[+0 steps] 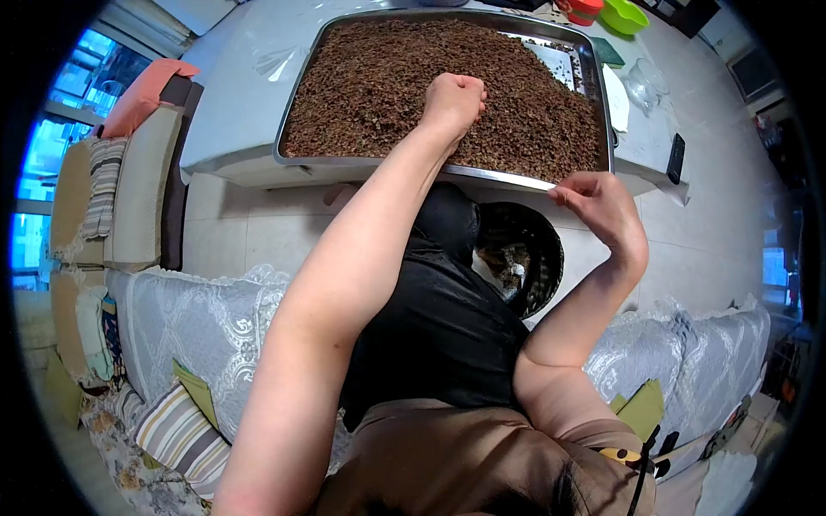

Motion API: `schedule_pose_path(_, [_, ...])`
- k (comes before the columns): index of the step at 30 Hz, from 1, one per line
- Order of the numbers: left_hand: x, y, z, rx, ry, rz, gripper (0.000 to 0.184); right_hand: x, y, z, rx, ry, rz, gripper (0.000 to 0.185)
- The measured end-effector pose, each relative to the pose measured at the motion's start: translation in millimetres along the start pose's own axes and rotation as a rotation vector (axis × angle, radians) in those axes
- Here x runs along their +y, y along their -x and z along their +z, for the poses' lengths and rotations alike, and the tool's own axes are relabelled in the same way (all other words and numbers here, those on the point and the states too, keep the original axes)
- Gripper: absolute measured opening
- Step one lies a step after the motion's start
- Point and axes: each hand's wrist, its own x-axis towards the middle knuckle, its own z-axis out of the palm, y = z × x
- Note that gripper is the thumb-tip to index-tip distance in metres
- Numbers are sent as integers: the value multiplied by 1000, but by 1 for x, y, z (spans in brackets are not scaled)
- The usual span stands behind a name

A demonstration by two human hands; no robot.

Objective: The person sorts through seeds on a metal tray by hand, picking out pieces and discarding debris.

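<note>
A large metal tray (495, 177) holds a wide heap of small dark brown dried bits (370, 95); their exact kind is too small to tell. My left hand (456, 101) is closed over the middle of the heap, fingertips turned down and mostly hidden. At the tray's front right corner, my right hand (602, 205) is pinched, thumb against fingers, by the rim. Whatever either hand may hold is too small or hidden to make out. Below my right hand, a black bin (551, 249) stands on the floor with pale and brown scraps inside.
The tray rests on a white table (228, 112). A clear glass jug (645, 86), a black remote (677, 157), a green bowl (624, 15) and a red container (581, 10) lie on its right side. A lace-covered sofa (198, 318) is behind me.
</note>
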Motion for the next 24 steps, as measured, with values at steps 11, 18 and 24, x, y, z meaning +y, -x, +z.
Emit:
schedule_pose_path(11, [-6, -11, 0, 221, -37, 37, 24, -3, -67, 72, 573, 212, -223, 24])
schedule_pose_path(18, [-11, 0, -2, 281, -536, 351, 22, -7, -80, 76, 645, -51, -118, 17])
schedule_pose_path(24, [-12, -1, 1, 54, -492, 353, 23, -3, -88, 73, 660, -464, -172, 21])
